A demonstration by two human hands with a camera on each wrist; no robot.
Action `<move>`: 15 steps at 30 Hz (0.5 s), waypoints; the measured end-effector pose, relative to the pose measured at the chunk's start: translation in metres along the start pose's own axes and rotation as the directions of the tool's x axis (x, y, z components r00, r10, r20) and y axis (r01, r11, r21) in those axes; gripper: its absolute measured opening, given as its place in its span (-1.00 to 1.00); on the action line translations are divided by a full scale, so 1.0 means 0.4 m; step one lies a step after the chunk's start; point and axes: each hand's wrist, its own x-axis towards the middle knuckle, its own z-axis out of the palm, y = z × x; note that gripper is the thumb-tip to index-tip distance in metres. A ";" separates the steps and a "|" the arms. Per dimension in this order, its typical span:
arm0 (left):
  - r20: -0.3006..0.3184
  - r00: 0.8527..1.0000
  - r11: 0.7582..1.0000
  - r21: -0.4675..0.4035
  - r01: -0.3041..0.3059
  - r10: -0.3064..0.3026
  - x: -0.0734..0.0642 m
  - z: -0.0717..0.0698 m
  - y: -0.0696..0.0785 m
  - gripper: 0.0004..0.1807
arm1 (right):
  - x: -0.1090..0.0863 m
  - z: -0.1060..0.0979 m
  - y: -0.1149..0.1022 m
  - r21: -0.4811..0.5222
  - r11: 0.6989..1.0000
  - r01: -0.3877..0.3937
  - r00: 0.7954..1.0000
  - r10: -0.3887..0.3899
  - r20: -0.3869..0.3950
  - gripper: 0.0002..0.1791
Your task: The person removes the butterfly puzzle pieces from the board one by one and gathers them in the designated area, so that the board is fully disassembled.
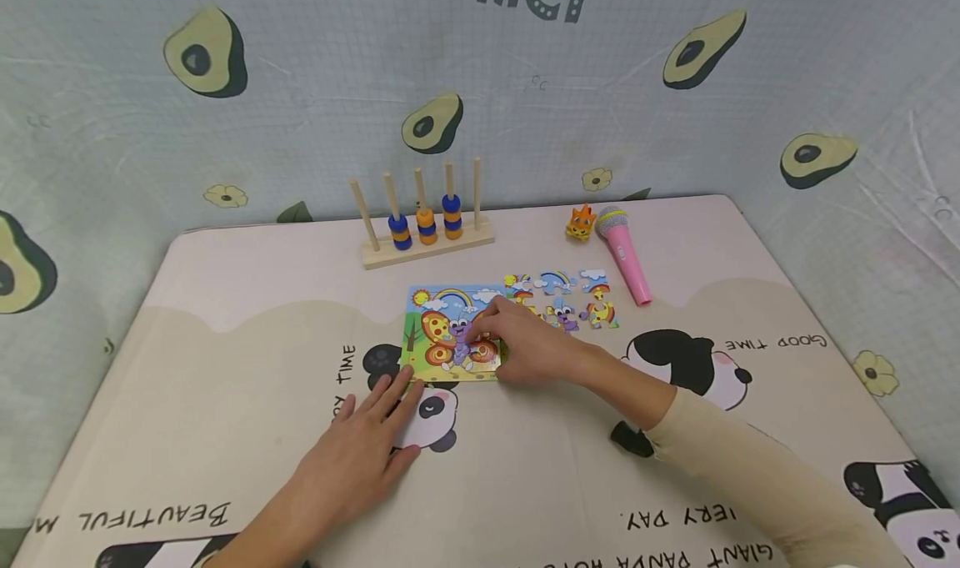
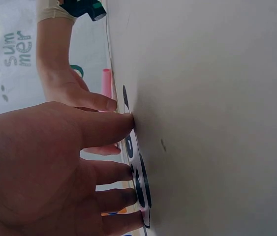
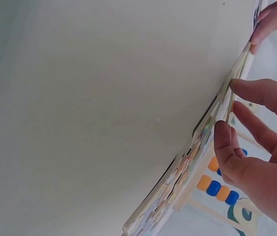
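Note:
A butterfly jigsaw board (image 1: 431, 301) lies flat near the middle of the table in the head view. My right hand (image 1: 536, 343) reaches over its right side, with curled fingers (image 3: 223, 135) and thumb pinching a puzzle piece at the lower right; the hand hides most of that piece. My left hand (image 1: 363, 447) lies with straight, spread fingers, its fingertips touching the board's lower left edge. Several loose puzzle pieces (image 1: 556, 282) sit in rows to the right of the board, some partly behind the right hand.
Behind the board stands a wooden peg stacker (image 1: 427, 253) with blue and orange beads. A pink toy microphone (image 1: 628, 259) and a small orange toy figure (image 1: 581, 223) are at the back right. A panda-print cloth (image 1: 247, 401) covers the table.

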 end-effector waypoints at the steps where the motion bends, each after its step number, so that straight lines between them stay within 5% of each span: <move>1: 0.000 1.000 1.000 0.000 -0.001 0.001 0.000 0.000 0.000 -0.21 | 0.000 0.000 0.000 0.002 1.000 -0.001 1.000 0.001 0.001 -0.41; 15: 0.024 1.000 1.000 -0.010 0.009 -0.009 0.001 0.000 -0.001 -0.20 | -0.012 -0.015 0.014 0.023 0.999 -0.047 0.999 0.047 0.000 -0.37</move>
